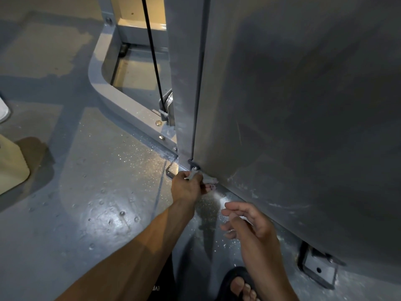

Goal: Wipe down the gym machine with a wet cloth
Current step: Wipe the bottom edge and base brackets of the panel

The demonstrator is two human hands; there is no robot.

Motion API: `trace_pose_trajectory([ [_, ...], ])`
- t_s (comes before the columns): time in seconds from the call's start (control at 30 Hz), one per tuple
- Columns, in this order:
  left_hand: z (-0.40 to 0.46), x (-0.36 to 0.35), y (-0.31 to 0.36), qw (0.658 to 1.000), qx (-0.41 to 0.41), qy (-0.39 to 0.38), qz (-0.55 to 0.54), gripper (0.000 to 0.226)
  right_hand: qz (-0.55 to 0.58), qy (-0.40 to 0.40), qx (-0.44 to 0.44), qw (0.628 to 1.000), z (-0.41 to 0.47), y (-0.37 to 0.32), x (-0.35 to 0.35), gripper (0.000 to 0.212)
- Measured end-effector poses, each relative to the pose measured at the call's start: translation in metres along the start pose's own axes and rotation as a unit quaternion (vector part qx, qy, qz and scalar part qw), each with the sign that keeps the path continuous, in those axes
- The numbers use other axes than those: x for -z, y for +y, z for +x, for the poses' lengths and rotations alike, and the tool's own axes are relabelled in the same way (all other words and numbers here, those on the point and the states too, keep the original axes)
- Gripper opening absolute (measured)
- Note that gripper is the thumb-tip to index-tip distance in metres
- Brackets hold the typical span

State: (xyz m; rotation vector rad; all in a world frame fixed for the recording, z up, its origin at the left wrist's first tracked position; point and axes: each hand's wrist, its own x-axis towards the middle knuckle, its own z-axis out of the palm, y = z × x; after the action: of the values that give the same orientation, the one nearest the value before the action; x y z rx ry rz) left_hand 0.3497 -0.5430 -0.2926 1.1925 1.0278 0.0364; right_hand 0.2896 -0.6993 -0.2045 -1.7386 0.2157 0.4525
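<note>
While your right hand (249,222) hovers loose-fingered above the wet floor (86,192), holding nothing, your left hand (187,186) further out grips the small cloth (207,180), pressing it against the bottom corner of the gym machine's grey panel (293,105).

**Tight corner at the machine's foot, open floor to the left**

The grey panel (303,105) walls off the whole right side down to the floor (86,192). At its bottom corner the left hand (186,187) and its cloth (206,179) fill the gap beside a small bracket (171,172). The curved base rail (130,109), a bolt (158,123) and the black cable (152,51) block the far side. A floor plate (319,270) juts out at lower right.
</note>
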Motion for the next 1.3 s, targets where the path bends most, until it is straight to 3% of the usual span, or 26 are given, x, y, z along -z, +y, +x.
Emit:
trace_pose_trajectory([
  [0.13,-0.026,-0.003,-0.002,0.996,-0.052,-0.066,-0.012,0.011,0.007,-0.012,-0.001,1.0,0.0,0.0,-0.005,0.025],
  [0.37,-0.025,0.01,0.023,0.984,-0.173,-0.022,0.019,0.024,0.0,-0.015,0.003,1.0,-0.003,0.002,-0.003,0.024],
  [0.47,-0.032,0.012,0.035,0.975,-0.221,-0.032,-0.004,0.016,0.003,-0.017,0.009,1.0,-0.005,0.002,-0.004,0.025],
  [0.53,-0.031,0.013,0.032,0.975,-0.22,-0.037,0.005,0.011,0.002,-0.02,0.011,1.0,-0.006,0.001,-0.004,0.024],
  [0.7,-0.026,0.012,0.024,0.991,-0.126,-0.032,0.038,0.015,0.01,-0.018,0.008,1.0,-0.008,0.004,-0.004,0.025],
  [0.77,-0.042,0.009,0.039,0.984,-0.171,-0.038,0.021,0.023,0.011,-0.015,0.006,1.0,-0.009,0.006,-0.001,0.025],
  [0.9,-0.081,0.007,0.083,0.934,-0.353,-0.048,-0.036,0.009,0.025,-0.015,0.005,1.0,-0.01,0.006,-0.002,0.025],
  [0.97,-0.084,0.006,0.095,0.918,-0.392,-0.055,-0.036,0.008,0.032,-0.019,0.014,0.999,-0.011,0.005,-0.005,0.025],
  [1.03,-0.07,0.009,0.086,0.932,-0.357,-0.055,-0.009,0.008,0.034,-0.022,0.018,0.999,-0.012,0.002,-0.006,0.019],
  [1.2,-0.037,0.016,0.042,0.984,-0.178,-0.014,0.028,0.012,0.013,-0.028,0.005,1.0,-0.016,0.006,-0.001,0.023],
  [1.3,-0.052,0.011,0.057,0.978,-0.21,-0.014,0.006,0.014,0.015,-0.022,0.001,1.0,-0.02,0.006,0.0,0.021],
])
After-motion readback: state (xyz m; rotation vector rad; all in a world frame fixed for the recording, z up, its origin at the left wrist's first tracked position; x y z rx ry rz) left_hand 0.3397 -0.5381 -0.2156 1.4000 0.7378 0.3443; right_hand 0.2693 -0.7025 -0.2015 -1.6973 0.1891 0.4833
